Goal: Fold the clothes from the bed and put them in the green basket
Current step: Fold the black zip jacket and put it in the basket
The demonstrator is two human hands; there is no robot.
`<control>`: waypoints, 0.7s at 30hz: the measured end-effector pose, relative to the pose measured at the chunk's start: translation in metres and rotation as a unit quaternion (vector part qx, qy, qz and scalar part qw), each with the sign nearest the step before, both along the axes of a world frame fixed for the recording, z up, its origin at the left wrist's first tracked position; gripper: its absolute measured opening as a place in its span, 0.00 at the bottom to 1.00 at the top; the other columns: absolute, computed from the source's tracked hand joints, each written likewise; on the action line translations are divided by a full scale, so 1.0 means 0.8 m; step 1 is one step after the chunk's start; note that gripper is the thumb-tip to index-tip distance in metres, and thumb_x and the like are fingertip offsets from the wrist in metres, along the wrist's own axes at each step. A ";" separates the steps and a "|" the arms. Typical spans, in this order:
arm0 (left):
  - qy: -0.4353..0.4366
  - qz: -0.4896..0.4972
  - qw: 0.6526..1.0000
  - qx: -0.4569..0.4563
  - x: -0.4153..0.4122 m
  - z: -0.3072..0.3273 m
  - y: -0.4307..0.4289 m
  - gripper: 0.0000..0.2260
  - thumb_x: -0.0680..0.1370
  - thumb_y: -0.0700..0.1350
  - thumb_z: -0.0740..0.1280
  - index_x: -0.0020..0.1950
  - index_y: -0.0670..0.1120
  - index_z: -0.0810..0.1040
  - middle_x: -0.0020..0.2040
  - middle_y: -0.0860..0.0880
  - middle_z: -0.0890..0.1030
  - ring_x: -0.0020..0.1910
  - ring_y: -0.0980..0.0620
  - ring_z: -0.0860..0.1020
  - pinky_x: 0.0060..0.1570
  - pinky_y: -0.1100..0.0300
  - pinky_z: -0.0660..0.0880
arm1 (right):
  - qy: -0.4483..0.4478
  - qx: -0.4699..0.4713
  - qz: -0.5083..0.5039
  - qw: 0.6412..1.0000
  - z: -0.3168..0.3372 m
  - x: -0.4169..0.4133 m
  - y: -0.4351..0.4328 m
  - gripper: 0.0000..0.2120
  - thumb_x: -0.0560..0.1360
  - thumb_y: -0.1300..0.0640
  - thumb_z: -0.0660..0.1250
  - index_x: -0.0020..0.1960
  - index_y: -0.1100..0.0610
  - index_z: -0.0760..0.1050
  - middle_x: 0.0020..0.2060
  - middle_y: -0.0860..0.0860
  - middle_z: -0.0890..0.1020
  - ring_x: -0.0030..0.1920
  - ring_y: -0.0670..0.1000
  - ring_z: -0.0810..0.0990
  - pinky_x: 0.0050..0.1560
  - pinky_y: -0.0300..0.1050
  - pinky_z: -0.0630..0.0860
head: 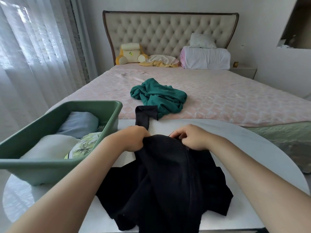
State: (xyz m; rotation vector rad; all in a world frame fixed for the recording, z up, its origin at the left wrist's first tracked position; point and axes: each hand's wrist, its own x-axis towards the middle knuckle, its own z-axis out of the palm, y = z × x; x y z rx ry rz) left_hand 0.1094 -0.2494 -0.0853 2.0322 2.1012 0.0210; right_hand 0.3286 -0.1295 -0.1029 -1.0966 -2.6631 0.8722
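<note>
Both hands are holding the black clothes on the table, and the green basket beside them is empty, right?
Not empty. The head view shows folded clothes in the green basket. The left hand and right hand do hold the black clothes on the table.

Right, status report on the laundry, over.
Left hand, right hand both grip black garment on white table. Teal garment crumpled on bed. Green basket part-filled, unobstructed.

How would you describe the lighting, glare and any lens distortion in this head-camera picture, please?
All in the head view: soft daylight through the sheer white curtains nearly blows them out; the glossy white table mirrors it beside the green plastic basket; the black cloth garment is so dark its folds barely read; the wide lens curves the curtain folds at the left edge.
</note>
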 end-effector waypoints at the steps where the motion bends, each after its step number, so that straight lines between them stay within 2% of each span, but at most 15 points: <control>1: 0.019 0.010 1.000 -0.018 -0.005 0.006 -0.003 0.10 0.70 0.33 0.58 0.39 0.45 0.76 0.42 0.47 0.80 0.45 0.44 0.78 0.48 0.50 0.77 | -0.058 0.007 0.018 0.998 -0.008 0.004 0.002 0.29 0.75 0.66 0.62 0.64 0.36 0.77 0.59 0.41 0.81 0.58 0.44 0.78 0.56 0.43 0.76; 3: 0.050 0.032 0.995 -0.079 -0.008 0.018 -0.011 0.10 0.72 0.32 0.57 0.37 0.45 0.73 0.39 0.47 0.77 0.41 0.45 0.75 0.43 0.55 0.74 | -0.152 0.012 0.037 0.988 -0.021 0.010 0.005 0.36 0.76 0.64 0.63 0.75 0.34 0.63 0.65 0.42 0.75 0.62 0.47 0.76 0.57 0.40 0.75; 5: 0.067 0.066 0.988 -0.127 -0.006 0.024 -0.018 0.11 0.73 0.33 0.55 0.43 0.42 0.77 0.41 0.47 0.77 0.42 0.46 0.74 0.43 0.57 0.72 | -0.191 0.052 0.039 0.980 -0.035 0.010 0.006 0.42 0.76 0.64 0.63 0.80 0.37 0.50 0.75 0.48 0.66 0.65 0.53 0.75 0.61 0.45 0.75; 7: 0.018 0.080 0.990 -0.112 0.001 0.023 -0.017 0.17 0.73 0.35 0.56 0.56 0.43 0.80 0.52 0.47 0.80 0.50 0.47 0.76 0.52 0.57 0.73 | -0.155 0.080 0.022 0.984 -0.046 0.004 0.006 0.42 0.78 0.60 0.64 0.81 0.38 0.44 0.76 0.52 0.62 0.60 0.54 0.77 0.60 0.49 0.76; 8: -0.040 0.084 0.992 -0.085 0.008 0.024 -0.017 0.21 0.73 0.39 0.58 0.63 0.49 0.79 0.59 0.51 0.79 0.56 0.50 0.76 0.59 0.57 0.72 | -0.133 0.089 0.011 0.987 -0.049 0.001 0.007 0.41 0.79 0.56 0.65 0.81 0.37 0.43 0.76 0.52 0.62 0.58 0.54 0.78 0.60 0.49 0.76; 10: -0.174 0.048 0.982 -0.050 0.027 0.024 -0.017 0.28 0.70 0.47 0.63 0.70 0.64 0.71 0.64 0.60 0.76 0.64 0.57 0.73 0.67 0.57 0.69 | -0.129 0.130 -0.014 0.983 -0.053 -0.006 0.007 0.37 0.79 0.49 0.65 0.79 0.34 0.47 0.71 0.52 0.65 0.58 0.54 0.78 0.59 0.51 0.76; 12: -0.209 -0.021 0.975 -0.074 0.041 0.020 -0.015 0.28 0.70 0.48 0.67 0.68 0.69 0.72 0.60 0.64 0.78 0.58 0.62 0.76 0.61 0.64 0.72 | -0.157 0.168 -0.033 0.973 -0.057 -0.011 0.006 0.32 0.79 0.46 0.64 0.78 0.33 0.54 0.68 0.52 0.68 0.60 0.55 0.77 0.57 0.52 0.77; 14: -0.190 -0.045 0.976 -0.094 0.045 0.015 -0.015 0.22 0.72 0.41 0.68 0.58 0.65 0.80 0.48 0.63 0.83 0.46 0.62 0.80 0.49 0.69 0.75 | -0.154 0.151 -0.035 0.976 -0.061 -0.016 0.009 0.26 0.79 0.49 0.61 0.75 0.35 0.63 0.67 0.49 0.75 0.63 0.55 0.76 0.57 0.51 0.76; 15: -0.190 -0.039 0.976 -0.097 0.044 0.017 -0.017 0.20 0.72 0.38 0.67 0.52 0.63 0.83 0.45 0.60 0.84 0.44 0.59 0.80 0.47 0.67 0.77 | -0.133 0.125 -0.038 0.982 -0.062 -0.018 0.010 0.23 0.79 0.52 0.60 0.72 0.37 0.70 0.66 0.47 0.78 0.63 0.54 0.77 0.57 0.50 0.76; 17: -0.196 -0.017 0.975 -0.106 0.032 0.025 -0.022 0.18 0.69 0.36 0.63 0.38 0.58 0.85 0.45 0.55 0.86 0.45 0.54 0.81 0.49 0.59 0.77 | -0.072 0.088 -0.063 0.992 -0.060 -0.023 0.011 0.19 0.78 0.57 0.58 0.62 0.43 0.80 0.58 0.48 0.83 0.57 0.55 0.81 0.55 0.50 0.78; 19: -0.179 0.012 0.975 -0.129 0.017 0.034 -0.026 0.16 0.63 0.36 0.59 0.29 0.53 0.83 0.45 0.53 0.86 0.45 0.53 0.80 0.47 0.59 0.73 | -0.005 0.084 -0.122 0.989 -0.051 -0.029 0.013 0.17 0.80 0.60 0.55 0.57 0.50 0.81 0.53 0.52 0.83 0.52 0.57 0.81 0.48 0.46 0.77; 21: -0.100 0.049 0.979 -0.172 0.007 0.038 -0.029 0.12 0.66 0.39 0.62 0.33 0.51 0.84 0.46 0.50 0.86 0.44 0.51 0.80 0.47 0.58 0.76 | 0.070 0.095 -0.200 0.973 -0.037 -0.031 0.019 0.14 0.80 0.61 0.54 0.47 0.53 0.77 0.47 0.54 0.80 0.47 0.57 0.78 0.40 0.44 0.71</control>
